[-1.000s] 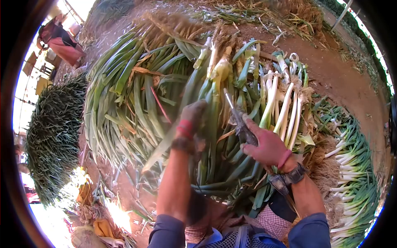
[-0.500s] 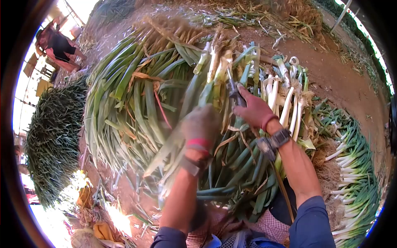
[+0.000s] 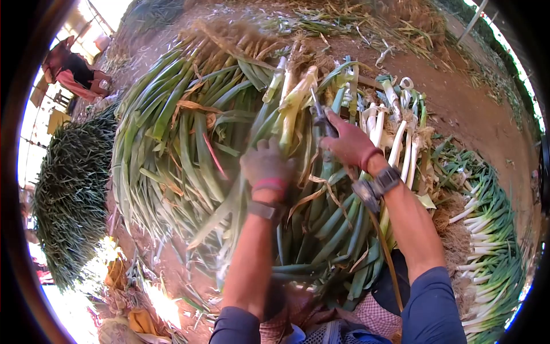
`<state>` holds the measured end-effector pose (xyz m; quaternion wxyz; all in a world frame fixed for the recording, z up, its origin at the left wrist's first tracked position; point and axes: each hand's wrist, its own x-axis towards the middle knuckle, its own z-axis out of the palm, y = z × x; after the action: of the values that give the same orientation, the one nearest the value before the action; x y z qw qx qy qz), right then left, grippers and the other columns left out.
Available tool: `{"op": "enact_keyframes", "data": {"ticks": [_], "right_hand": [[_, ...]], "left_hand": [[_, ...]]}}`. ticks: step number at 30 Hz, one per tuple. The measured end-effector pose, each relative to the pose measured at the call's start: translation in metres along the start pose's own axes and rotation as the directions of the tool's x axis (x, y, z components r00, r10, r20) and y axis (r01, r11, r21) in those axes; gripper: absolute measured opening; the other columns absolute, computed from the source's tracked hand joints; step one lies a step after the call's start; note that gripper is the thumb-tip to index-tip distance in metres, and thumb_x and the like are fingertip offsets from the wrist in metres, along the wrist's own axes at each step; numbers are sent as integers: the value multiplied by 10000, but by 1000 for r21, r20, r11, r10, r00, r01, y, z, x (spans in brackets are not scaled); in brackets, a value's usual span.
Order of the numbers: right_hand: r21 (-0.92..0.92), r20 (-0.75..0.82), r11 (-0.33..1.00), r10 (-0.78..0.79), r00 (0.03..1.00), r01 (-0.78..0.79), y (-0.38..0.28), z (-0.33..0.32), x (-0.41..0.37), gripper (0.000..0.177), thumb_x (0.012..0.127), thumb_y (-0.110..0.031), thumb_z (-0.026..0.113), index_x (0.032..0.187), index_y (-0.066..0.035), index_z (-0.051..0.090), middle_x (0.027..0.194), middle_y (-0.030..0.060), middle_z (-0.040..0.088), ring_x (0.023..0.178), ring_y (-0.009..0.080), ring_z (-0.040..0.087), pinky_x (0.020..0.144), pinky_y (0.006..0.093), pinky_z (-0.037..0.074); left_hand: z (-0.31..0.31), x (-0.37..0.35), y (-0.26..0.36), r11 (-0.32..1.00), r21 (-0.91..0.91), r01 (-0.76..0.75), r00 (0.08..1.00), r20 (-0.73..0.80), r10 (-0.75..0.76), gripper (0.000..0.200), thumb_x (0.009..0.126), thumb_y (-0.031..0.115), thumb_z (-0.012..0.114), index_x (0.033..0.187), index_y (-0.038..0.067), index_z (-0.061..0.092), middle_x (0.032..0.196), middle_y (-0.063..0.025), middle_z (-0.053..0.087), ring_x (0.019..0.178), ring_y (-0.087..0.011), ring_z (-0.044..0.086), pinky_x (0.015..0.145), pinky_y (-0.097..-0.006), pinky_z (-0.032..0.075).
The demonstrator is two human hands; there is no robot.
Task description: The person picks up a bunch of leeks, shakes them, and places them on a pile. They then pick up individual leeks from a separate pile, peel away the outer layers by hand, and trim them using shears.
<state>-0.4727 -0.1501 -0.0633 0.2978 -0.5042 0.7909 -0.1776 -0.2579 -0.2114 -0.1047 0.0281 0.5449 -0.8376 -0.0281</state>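
My left hand [image 3: 266, 167], in a dusty glove, is closed around the green leaves of a leek [image 3: 298, 100]. The leek's pale, yellowish stem points away from me, with loose outer skin on it. In my right hand [image 3: 350, 142], wearing a reddish glove, is an air blow gun [image 3: 319, 109] with a thin nozzle beside that leek's stem. A brown hose [image 3: 388, 258] hangs below the right wrist. Under and left of my hands lies a large heap of unpeeled leeks [image 3: 177, 132]. Several white-stemmed leeks [image 3: 396, 146] lie just right of my right hand.
A row of cleaned leeks [image 3: 487, 252] with white stems lines the right side. Another dark green pile [image 3: 74, 195] stands at the left, with a person [image 3: 77, 69] behind it. Leaf scraps [image 3: 355, 28] litter the dirt floor [image 3: 470, 114] beyond the heap.
My left hand has shifted slightly left and is less blurred, still gripping the leek. The blow gun has moved a little up and left. The person in the back has changed posture.
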Motion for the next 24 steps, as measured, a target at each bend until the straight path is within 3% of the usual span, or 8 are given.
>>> {"op": "enact_keyframes", "data": {"ticks": [6, 8, 10, 11, 15, 19, 21, 24], "right_hand": [[108, 144, 994, -26, 989, 10, -11, -4, -103, 936, 886, -378, 754, 1669, -80, 336, 1051, 179, 748, 935, 240, 725, 896, 350, 563], [113, 186, 994, -35, 982, 14, -15, -6, -138, 941, 885, -369, 758, 1671, -79, 329, 1076, 178, 751, 941, 233, 729, 893, 346, 566], [196, 221, 975, -147, 964, 103, -14, -6, -168, 931, 898, -427, 729, 1665, -84, 329, 1099, 245, 743, 976, 395, 740, 906, 433, 577], [153, 77, 944, -306, 949, 292, -6, 5, -175, 931, 889, -422, 746, 1656, -72, 350, 1214, 269, 713, 1074, 410, 726, 955, 434, 571], [95, 22, 985, -146, 989, 143, -4, -2, -185, 922, 893, -403, 762, 1639, -31, 367, 1291, 274, 689, 1149, 418, 706, 1007, 434, 551], [82, -10, 930, -360, 933, 359, 1, 4, -197, 929, 891, -405, 762, 1638, -23, 363, 1241, 280, 702, 1108, 410, 721, 999, 417, 555], [158, 108, 981, -130, 986, 112, -7, -1, -193, 922, 894, -412, 755, 1645, -48, 363, 1189, 283, 716, 1067, 399, 731, 989, 416, 552], [120, 39, 990, -79, 996, 74, 2, -2, -166, 907, 898, -408, 743, 1653, -77, 363, 1132, 278, 730, 1034, 394, 733, 975, 415, 552]], "left_hand": [[1, 10, 0, 974, -227, 12, 998, 65, 3, 447, 740, 415, 794, 1060, 102, 807, 962, -145, 762, 870, -337, 761, 797, -461, 591], [-14, 6, -6, 820, -560, 122, 984, 174, -28, 449, 727, 394, 797, 1044, 76, 800, 925, -175, 779, 873, -350, 763, 809, -463, 586], [-15, 3, -11, 778, -621, 97, 993, 112, -35, 460, 705, 366, 830, 1005, 22, 780, 840, -172, 774, 798, -313, 763, 768, -431, 583], [-19, 0, -13, 737, -666, 118, 987, 158, -16, 458, 703, 350, 842, 993, 4, 771, 814, -164, 762, 767, -284, 753, 742, -411, 578], [-34, -19, -11, 504, -818, 277, 936, 349, 53, 451, 703, 321, 868, 959, -31, 750, 752, -135, 730, 698, -213, 717, 690, -368, 563], [-27, -36, -6, 730, -680, 67, 982, 175, 73, 456, 727, 361, 855, 945, -25, 747, 813, -211, 744, 763, -323, 738, 740, -426, 570], [-36, -41, -2, 762, -643, 81, 981, 186, 53, 463, 728, 383, 851, 945, -14, 749, 839, -223, 746, 801, -356, 737, 766, -449, 567], [-34, -41, -1, 800, -593, 87, 979, 200, 41, 476, 732, 427, 840, 941, 9, 752, 883, -230, 751, 856, -397, 735, 804, -478, 561]]}}
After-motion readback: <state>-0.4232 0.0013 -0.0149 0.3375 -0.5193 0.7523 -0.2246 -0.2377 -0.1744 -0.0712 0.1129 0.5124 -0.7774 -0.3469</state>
